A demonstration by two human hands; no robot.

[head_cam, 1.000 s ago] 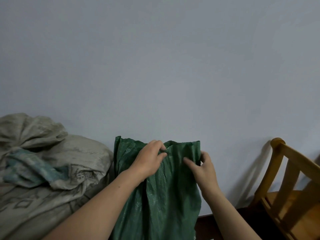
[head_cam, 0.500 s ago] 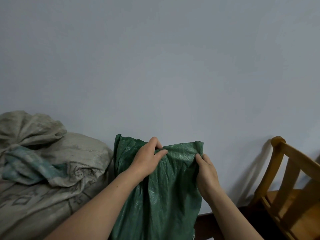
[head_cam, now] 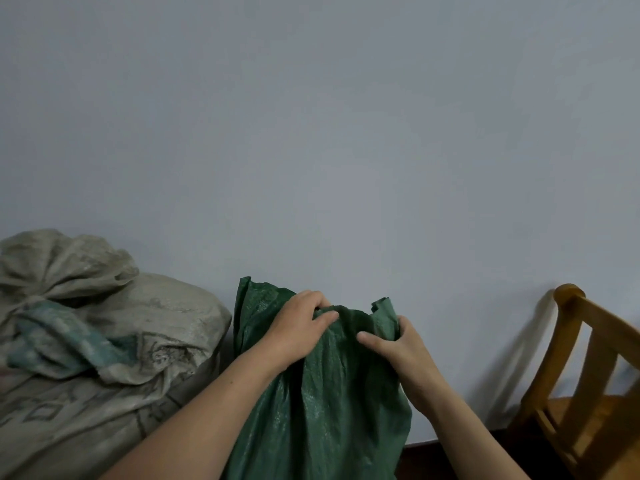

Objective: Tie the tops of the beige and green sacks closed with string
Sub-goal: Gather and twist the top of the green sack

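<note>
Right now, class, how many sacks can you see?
2. The beige sack lies at the left against the wall; the green sack stands in the middle, its top gripped by the left hand and right hand. The beige heap may hide another.

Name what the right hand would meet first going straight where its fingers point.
The right hand pinches the top of the green sack, so that fabric comes first; beyond it, likely the left hand, though depth is unclear.

Dim, flat, greyish light, soft chair [head_cam: 585, 386] shadow cast leftward on the wall [head_cam: 311, 133], faint sheen on the green sack [head_cam: 322, 410], slight softness, wide-angle bending at edges
</note>
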